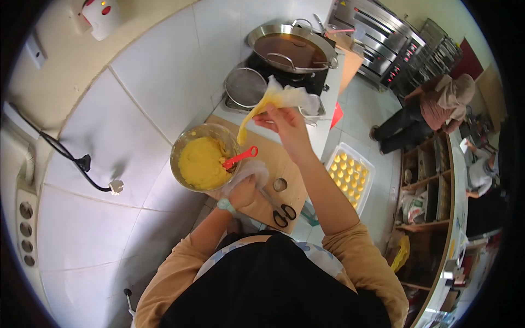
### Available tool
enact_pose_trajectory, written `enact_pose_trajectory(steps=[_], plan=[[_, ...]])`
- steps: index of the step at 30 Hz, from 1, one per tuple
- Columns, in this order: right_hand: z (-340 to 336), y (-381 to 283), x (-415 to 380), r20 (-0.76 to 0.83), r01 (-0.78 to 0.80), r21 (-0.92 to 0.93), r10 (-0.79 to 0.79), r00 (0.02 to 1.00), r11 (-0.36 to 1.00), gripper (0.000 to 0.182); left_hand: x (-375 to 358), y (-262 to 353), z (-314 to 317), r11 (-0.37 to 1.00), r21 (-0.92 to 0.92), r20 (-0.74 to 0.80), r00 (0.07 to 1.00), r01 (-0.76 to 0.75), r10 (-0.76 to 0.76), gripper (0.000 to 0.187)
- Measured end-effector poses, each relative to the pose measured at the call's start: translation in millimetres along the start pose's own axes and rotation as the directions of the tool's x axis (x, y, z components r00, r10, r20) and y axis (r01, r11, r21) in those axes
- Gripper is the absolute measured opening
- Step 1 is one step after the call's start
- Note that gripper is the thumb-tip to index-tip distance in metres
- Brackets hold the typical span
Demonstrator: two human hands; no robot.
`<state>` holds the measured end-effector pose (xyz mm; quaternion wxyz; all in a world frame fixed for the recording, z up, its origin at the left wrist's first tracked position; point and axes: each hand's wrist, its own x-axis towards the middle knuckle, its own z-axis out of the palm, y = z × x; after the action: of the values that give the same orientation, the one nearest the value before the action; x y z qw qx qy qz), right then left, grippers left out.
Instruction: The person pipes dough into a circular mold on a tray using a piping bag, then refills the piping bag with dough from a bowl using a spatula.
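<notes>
My right hand (287, 124) is raised above the wooden board and pinches a limp plastic piping bag (279, 97), smeared yellow, its narrow end hanging down to the left. Lower down, my left hand (243, 192) is closed on a clear plastic bag (261, 174) beside the metal bowl (176, 158). Part of that hand is covered by the plastic. Thick yellow batter (199, 164) fills much of the bowl. A red-handled utensil (240, 157) leans in the batter. Close to my left hand lie black-handled scissors (284, 215) and a small round metal piece (280, 185).
A wide pan of brown oil (292, 50) sits on the black stove (306, 82), with a round mesh strainer (245, 87) in front. A white tray (365, 202) of yellow rounds stands low at the right. Another person (437, 109) stands near the shelves (429, 186).
</notes>
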<state>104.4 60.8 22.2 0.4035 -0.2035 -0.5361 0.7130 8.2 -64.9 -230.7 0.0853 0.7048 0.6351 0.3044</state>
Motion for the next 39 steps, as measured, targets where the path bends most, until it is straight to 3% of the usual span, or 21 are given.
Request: enact_pose_trajectory(steps=[1,3,5,6,7,8,10,12,13,15,16,18,21,24,27,28,30,31,34,38,39], plan=[[5.0,3.0,1.8,0.021,-0.021,-0.019,0.022,1.000,1.000,0.029,-2.4,-1.0,-10.7,0.987,-0.149,0.155,0.987,0.058,-0.035,0.026],[8.8,8.3,1.1,0.019,-0.101,-0.150,0.105,0.994,0.983,0.021,3.7,58.2,-106.8,0.884,-0.406,0.443,0.896,0.231,-0.031,0.026],[10.2,9.4,0.8,0.229,0.323,-0.439,-0.244,0.942,0.838,0.016,10.7,101.7,-186.5,0.487,-0.720,0.398,0.869,0.494,-0.293,0.026],[11.1,9.7,1.4,0.363,0.520,-0.516,-0.376,0.853,0.681,0.016,8.8,96.8,-205.1,0.478,-0.826,0.119,0.922,0.298,-0.368,0.024],[19.1,-6.3,-1.4,0.495,0.589,-0.448,-0.362,0.790,0.673,0.023,7.9,93.7,-222.8,0.492,-0.867,-0.168,0.884,0.078,-0.437,0.023],[25.4,-2.1,-2.4,0.516,0.558,-0.373,-0.334,0.789,0.741,0.024,17.2,113.8,-252.0,0.399,-0.913,-0.202,0.765,0.079,-0.612,0.024],[38.3,8.8,-4.4,0.564,0.472,-0.224,-0.281,0.776,0.853,0.027,32.5,133.2,-273.4,0.489,-0.870,-0.273,0.768,0.060,-0.580,0.021],[45.7,22.4,1.3,0.623,0.545,-0.259,-0.294,0.725,0.797,0.027,40.2,141.2,-273.1,0.598,-0.797,-0.293,0.815,0.081,-0.501,0.022],[48.6,26.0,4.6,0.645,0.584,-0.278,-0.302,0.702,0.763,0.027,40.2,141.9,-267.3,0.595,-0.802,-0.345,0.777,0.048,-0.527,0.023],[67.2,11.2,-1.5,0.531,0.105,-0.054,-0.060,0.845,0.993,0.030,37.6,132.8,-248.5,0.585,-0.811,-0.426,0.701,-0.015,-0.572,0.028],[72.3,6.7,-5.0,0.494,-0.156,0.077,0.099,0.864,0.985,0.031,34.8,128.5,-242.0,0.593,-0.805,-0.457,0.653,-0.015,-0.604,0.028],[69.2,14.7,-5.6,0.521,-0.244,0.242,0.086,0.849,0.939,0.032,32.5,122.6,-233.4,0.606,-0.795,-0.513,0.552,-0.016,-0.657,0.028],[70.8,11.1,-14.5,0.534,-0.342,0.372,0.102,0.839,0.863,0.035,30.9,120.2,-227.0,0.888,-0.460,-0.786,0.467,-0.003,-0.405,0.023],[70.5,4.3,-19.6,0.474,-0.333,0.267,0.178,0.862,0.904,0.030,27.4,129.7,-229.1,0.956,-0.147,-0.743,0.610,0.254,-0.276,0.019],[67.8,14.5,-10.2,0.393,-0.282,0.044,0.243,0.887,0.958,0.028,24.1,119.4,-224.7,0.932,-0.338,-0.696,0.633,0.130,-0.340,0.012],[69.6,12.6,-10.0,0.376,-0.276,0.017,0.250,0.892,0.961,0.029,23.1,115.5,-229.4,0.819,-0.572,-0.626,0.620,0.047,-0.473,0.010],[75.1,13.7,-8.0,0.365,-0.242,-0.062,0.248,0.898,0.968,0.029,21.2,111.0,-245.5,0.424,-0.898,-0.395,0.633,-0.114,-0.666,0.012],[78.7,15.8,-7.3,0.370,-0.213,-0.112,0.240,0.898,0.970,0.029,20.9,106.9,-250.0,0.464,-0.886,-0.354,0.646,0.000,-0.676,0.014],[90.2,20.2,-8.5,0.365,-0.119,-0.178,0.178,0.914,0.977,0.029,18.5,86.6,-257.4,0.329,-0.940,-0.194,0.664,0.084,-0.723,0.016],[92.7,24.5,-4.2,0.255,-0.214,-0.114,0.236,0.938,0.970,0.030,13.0,60.8,-266.9,-0.041,-0.997,-0.016,0.672,-0.069,-0.741,0.016],[90.3,26.4,-2.5,0.229,-0.255,-0.003,0.249,0.941,0.967,0.031,12.5,56.3,-269.2,-0.138,-0.984,0.021,0.696,-0.113,-0.718,0.017]])
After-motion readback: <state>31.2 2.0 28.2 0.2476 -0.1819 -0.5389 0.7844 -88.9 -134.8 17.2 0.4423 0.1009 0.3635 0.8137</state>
